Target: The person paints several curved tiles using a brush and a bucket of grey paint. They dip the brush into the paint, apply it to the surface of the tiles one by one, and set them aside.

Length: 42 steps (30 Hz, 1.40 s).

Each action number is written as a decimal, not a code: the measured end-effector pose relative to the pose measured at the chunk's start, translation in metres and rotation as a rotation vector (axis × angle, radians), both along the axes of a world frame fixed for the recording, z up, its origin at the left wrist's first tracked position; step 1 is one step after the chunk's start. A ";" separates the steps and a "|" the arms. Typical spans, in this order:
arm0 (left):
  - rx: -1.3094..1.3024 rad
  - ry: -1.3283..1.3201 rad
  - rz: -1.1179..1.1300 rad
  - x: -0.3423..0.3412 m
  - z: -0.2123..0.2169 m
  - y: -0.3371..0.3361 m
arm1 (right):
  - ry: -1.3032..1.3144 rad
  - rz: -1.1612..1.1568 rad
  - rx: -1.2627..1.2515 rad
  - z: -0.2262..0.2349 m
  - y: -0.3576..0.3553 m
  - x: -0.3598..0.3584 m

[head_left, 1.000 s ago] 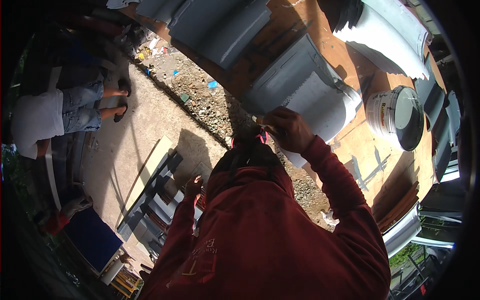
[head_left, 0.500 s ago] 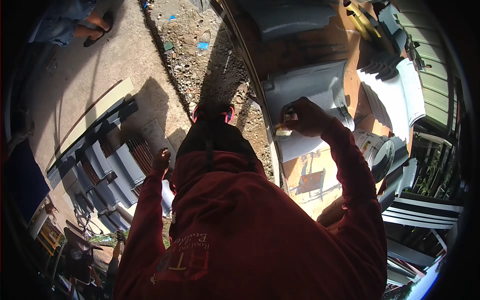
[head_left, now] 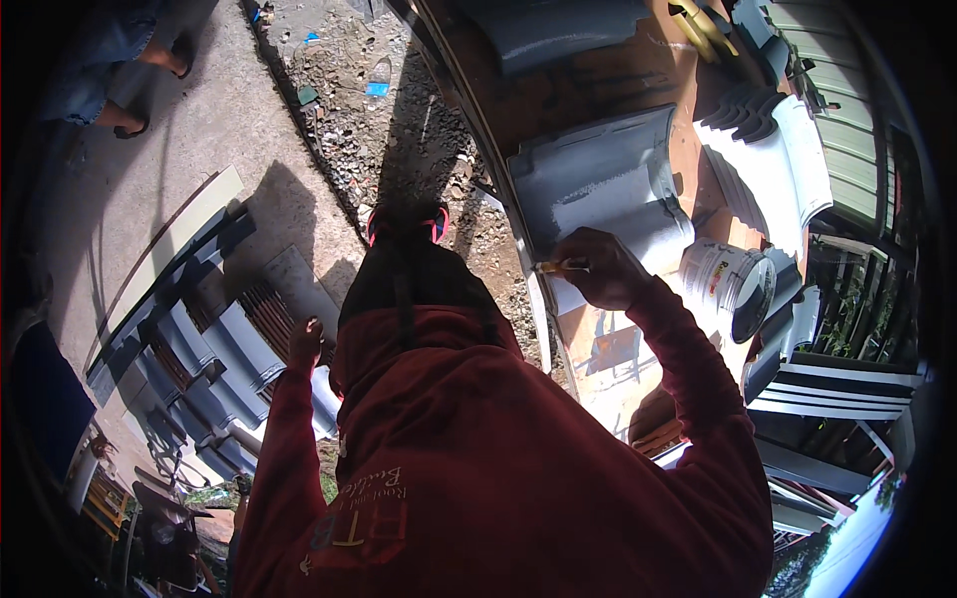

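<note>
My right hand (head_left: 606, 269) is closed around a paintbrush (head_left: 560, 266). The brush is at the lower left edge of a curved grey roof tile (head_left: 598, 184). Patches of lighter and darker grey cover the tile's face, and it lies on a brown wooden table (head_left: 598, 379). My left hand (head_left: 306, 342) hangs low at my side, near several grey roof tiles on the ground. Its fingers are curled in shadow, and what they hold, if anything, is hidden.
Right of the tile, a white bucket (head_left: 713, 274) lies tipped beside a stack of curved tiles (head_left: 788, 164). Another grey tile (head_left: 558, 35) is at the table's far end. Grey tiles (head_left: 224, 339) lie on the left. A person's legs (head_left: 125, 85) show at the upper left.
My right hand has turned and moved down with the brush toward the tile's lower left edge. The view has shifted slightly; my left hand still hangs low.
</note>
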<state>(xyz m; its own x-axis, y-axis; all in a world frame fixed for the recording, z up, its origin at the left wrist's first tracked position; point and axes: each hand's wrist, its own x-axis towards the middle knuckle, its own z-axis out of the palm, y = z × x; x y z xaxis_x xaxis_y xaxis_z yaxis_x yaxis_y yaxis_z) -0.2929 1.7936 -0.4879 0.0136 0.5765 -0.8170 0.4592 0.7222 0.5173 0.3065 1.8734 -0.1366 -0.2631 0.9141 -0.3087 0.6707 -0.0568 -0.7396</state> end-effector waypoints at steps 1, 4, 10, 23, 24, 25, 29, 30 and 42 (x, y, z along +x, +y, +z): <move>0.021 -0.022 -0.063 0.007 0.001 0.018 | -0.013 -0.016 0.003 0.009 0.002 0.001; 0.107 -0.043 -0.078 0.015 0.004 0.058 | -0.023 -0.266 -0.226 0.016 0.011 0.012; 0.178 -0.019 -0.137 0.025 0.013 0.099 | -0.410 -0.527 0.012 -0.017 0.004 0.099; -0.016 -0.071 -0.039 -0.015 0.009 0.097 | -0.104 -0.470 0.224 -0.043 -0.020 -0.025; -0.049 -0.068 -0.035 -0.017 0.008 0.095 | 0.023 -0.481 0.166 -0.035 -0.018 -0.030; -0.030 -0.057 -0.034 -0.009 0.008 0.095 | 0.023 -0.549 0.093 -0.032 -0.018 -0.018; -0.016 -0.082 -0.100 0.004 0.016 0.109 | -0.232 -0.686 0.139 -0.025 -0.017 0.102; -0.002 -0.073 -0.127 0.013 0.019 0.113 | -0.304 -0.795 0.182 -0.028 -0.022 0.133; 0.066 0.000 -0.254 0.010 0.026 0.135 | -0.117 -0.477 0.483 -0.042 -0.054 -0.020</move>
<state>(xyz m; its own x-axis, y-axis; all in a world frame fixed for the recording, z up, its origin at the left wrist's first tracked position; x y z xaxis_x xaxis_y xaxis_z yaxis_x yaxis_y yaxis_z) -0.2831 1.9283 -0.4615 0.1648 0.6063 -0.7780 0.6213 0.5488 0.5593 0.2866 1.8193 -0.1789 0.2126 0.9638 0.1607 0.7310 -0.0477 -0.6808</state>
